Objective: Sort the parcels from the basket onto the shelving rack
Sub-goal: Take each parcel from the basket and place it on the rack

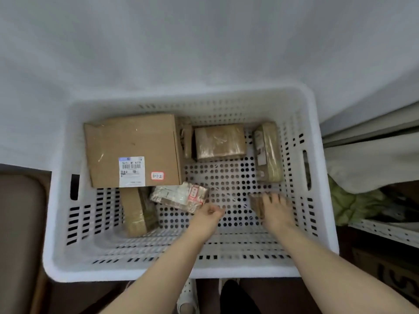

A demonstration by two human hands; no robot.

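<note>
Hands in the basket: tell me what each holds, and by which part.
Left hand appears to pinch the label-covered parcel at its near right corner. Right hand covers a small brown parcel; blur hides the grip.
</note>
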